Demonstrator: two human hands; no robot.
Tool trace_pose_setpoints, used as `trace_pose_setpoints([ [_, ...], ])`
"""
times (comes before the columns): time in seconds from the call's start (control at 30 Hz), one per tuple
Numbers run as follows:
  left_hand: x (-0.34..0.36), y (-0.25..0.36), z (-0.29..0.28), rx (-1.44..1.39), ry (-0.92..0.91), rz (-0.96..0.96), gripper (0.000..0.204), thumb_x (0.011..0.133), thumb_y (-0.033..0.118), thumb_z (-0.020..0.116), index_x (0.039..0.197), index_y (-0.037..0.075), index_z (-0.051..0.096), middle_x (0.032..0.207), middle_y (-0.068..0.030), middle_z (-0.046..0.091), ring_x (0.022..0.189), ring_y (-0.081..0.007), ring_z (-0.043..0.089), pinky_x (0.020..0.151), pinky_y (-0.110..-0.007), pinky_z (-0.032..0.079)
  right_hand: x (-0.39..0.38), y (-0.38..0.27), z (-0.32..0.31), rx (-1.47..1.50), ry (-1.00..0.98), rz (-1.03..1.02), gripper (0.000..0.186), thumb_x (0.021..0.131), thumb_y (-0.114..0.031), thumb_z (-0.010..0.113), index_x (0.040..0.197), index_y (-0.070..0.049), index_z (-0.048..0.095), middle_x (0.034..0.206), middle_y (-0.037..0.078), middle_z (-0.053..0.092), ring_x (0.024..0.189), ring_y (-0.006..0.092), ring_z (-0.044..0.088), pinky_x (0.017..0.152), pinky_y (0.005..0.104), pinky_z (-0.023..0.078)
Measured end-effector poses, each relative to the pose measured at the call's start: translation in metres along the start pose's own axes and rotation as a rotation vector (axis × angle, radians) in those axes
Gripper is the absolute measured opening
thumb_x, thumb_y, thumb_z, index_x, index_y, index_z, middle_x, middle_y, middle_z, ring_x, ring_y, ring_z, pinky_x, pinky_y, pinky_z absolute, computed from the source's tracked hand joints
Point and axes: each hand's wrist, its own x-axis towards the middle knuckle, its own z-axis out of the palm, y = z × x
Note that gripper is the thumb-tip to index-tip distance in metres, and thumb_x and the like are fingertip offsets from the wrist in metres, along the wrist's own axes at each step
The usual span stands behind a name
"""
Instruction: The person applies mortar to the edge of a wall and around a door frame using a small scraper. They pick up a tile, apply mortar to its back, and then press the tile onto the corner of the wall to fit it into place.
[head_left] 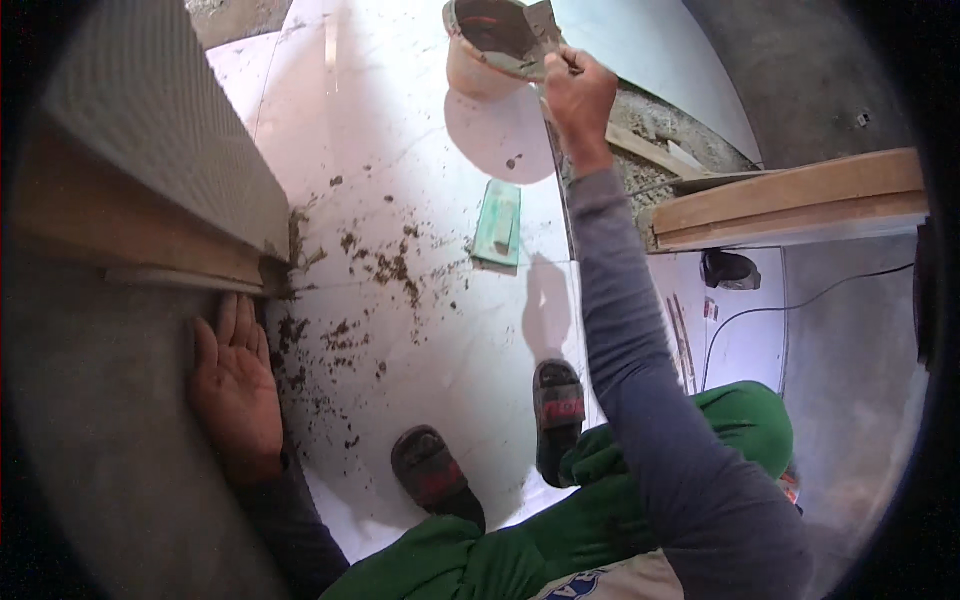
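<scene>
The left hand (236, 385) lies flat and open against the grey wall (110, 440) at the left, fingers spread, holding nothing, just below a ridged tile (165, 130). The right hand (578, 100) reaches far out, fist closed round the handle of a trowel (515, 40) whose blade sits in the mortar of a bucket (480, 70). A green float (498, 223) lies on the white floor (430, 330) between them, among mortar crumbs (385, 265). 2 sandals (558, 405) stand near
</scene>
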Motion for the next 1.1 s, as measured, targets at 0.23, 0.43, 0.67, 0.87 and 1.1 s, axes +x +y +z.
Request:
trace_pose_setpoints([
  [0.23, -0.005, 0.013, -0.016, -0.13, 0.057, 0.035, 0.075, 0.114, 0.043, 0.035, 0.159, -0.015, 0.018, 0.17, -0.0274, 0.02, 0.162, -0.0311, 0.011, 0.131, -0.043, 0.006, 0.118, 0.066, 0.029, 0.151, -0.581, 0.193, 0.022, 0.094, -0.017, 0.071, 0.099, 0.004, 0.074, 0.078, 0.004, 0.069, 0.072, 0.0167, 0.069, 0.066, 0.0299, 0.057],
  [0.43, -0.007, 0.012, -0.005, -0.176, 0.023, -0.039, 0.075, 0.114, 0.044, 0.034, 0.16, -0.012, 0.017, 0.171, -0.0245, 0.021, 0.162, -0.0261, 0.011, 0.131, -0.041, 0.008, 0.142, 0.126, 0.118, -0.043, -0.726, 0.153, 0.022, 0.09, -0.014, 0.075, 0.098, 0.005, 0.07, 0.087, 0.009, 0.069, 0.073, 0.0216, 0.07, 0.065, 0.0359, 0.063],
  [0.67, -0.008, 0.006, -0.008, -0.104, -0.059, 0.0, 0.074, 0.114, 0.044, 0.032, 0.161, -0.01, 0.018, 0.17, -0.0242, 0.023, 0.162, -0.0287, 0.013, 0.13, -0.04, 0.012, 0.131, 0.118, 0.165, -0.511, -0.697, 0.08, 0.022, 0.086, -0.011, 0.072, 0.108, -0.012, 0.075, 0.106, 0.019, 0.076, 0.092, 0.0398, 0.074, 0.083, 0.0455, 0.06],
  [0.87, -0.007, 0.013, 0.02, -0.451, 0.316, 0.015, 0.073, 0.114, 0.044, 0.031, 0.161, -0.01, 0.018, 0.17, -0.0245, 0.022, 0.162, -0.0302, 0.012, 0.13, -0.041, 0.012, 0.109, 0.068, 0.184, -0.1, -0.562, 0.497, 0.039, 0.084, -0.026, 0.075, 0.108, 0.005, 0.075, 0.108, 0.021, 0.077, 0.1, 0.028, 0.074, 0.09, 0.0373, 0.058],
  [1.1, -0.011, 0.018, -0.005, 0.015, -0.052, 0.004, 0.072, 0.114, 0.043, 0.032, 0.162, -0.01, 0.017, 0.171, -0.0241, 0.021, 0.162, -0.0305, 0.012, 0.13, -0.041, 0.013, 0.121, 0.072, 0.173, 0.039, -0.903, 0.315, 0.02, 0.091, -0.008, 0.072, 0.106, 0.005, 0.075, 0.088, 0.012, 0.074, 0.089, 0.022, 0.073, 0.077, 0.0354, 0.059],
])
